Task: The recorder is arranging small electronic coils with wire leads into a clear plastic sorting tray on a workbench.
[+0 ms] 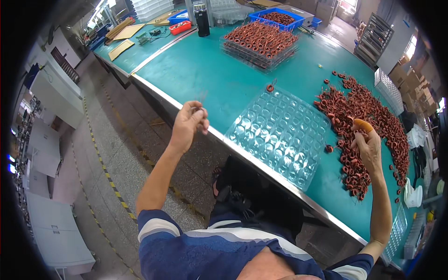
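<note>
My left hand [190, 122] is raised over the table's near edge, fingers curled in a pinch. Thin, blurred wires stick up from its fingertips; what they belong to cannot be made out. My right hand [367, 144], an orange cover on one finger, reaches into a heap of reddish-brown ring coils [373, 109] with wire leads. Its fingers are bent together among the coils, and what lies between them is hidden. Between the hands lies a transparent plastic tray [280, 135] with rows of round pockets. A single ring coil [270, 87] sits at its far corner.
Behind the tray stands a stack of transparent trays [259, 53] topped with coils. Farther back are a blue bin [296, 21] of coils, a black flask [201, 21] and a red box [180, 28]. A loose coil [329, 148] lies between tray and heap.
</note>
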`<state>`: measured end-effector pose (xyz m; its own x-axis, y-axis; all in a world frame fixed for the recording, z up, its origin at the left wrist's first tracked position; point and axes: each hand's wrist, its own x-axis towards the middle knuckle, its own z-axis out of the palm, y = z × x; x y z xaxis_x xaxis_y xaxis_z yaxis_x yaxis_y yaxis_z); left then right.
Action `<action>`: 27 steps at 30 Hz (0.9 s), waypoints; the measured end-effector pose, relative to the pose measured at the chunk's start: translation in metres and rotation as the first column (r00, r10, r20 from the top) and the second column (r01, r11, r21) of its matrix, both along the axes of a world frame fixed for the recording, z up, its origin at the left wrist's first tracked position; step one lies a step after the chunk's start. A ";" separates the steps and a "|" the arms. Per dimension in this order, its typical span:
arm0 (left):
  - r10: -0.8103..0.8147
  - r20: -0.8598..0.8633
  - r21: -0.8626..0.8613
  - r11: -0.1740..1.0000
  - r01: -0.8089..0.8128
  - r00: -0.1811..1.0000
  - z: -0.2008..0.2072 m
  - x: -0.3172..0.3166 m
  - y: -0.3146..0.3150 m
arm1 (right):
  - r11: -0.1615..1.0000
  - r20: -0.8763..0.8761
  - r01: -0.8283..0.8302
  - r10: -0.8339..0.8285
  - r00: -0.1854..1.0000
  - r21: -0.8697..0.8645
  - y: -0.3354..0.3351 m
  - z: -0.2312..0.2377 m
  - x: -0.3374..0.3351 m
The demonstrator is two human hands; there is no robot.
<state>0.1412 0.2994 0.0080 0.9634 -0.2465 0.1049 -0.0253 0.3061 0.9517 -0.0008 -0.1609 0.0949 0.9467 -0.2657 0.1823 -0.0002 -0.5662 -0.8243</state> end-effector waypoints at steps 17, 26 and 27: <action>-0.616 0.156 0.037 0.785 0.619 0.772 0.016 -0.126 -0.163 | 0.966 -0.006 -0.241 0.241 0.970 -0.096 0.106 -0.020 -0.071; -0.694 0.167 0.166 0.720 0.673 0.701 0.023 -0.139 -0.175 | 0.794 0.054 -0.186 0.191 0.980 0.578 0.111 -0.040 -0.081; -0.704 0.171 0.168 0.710 0.684 0.689 0.022 -0.141 -0.175 | 0.785 0.048 -0.170 0.176 0.983 0.596 0.114 -0.037 -0.082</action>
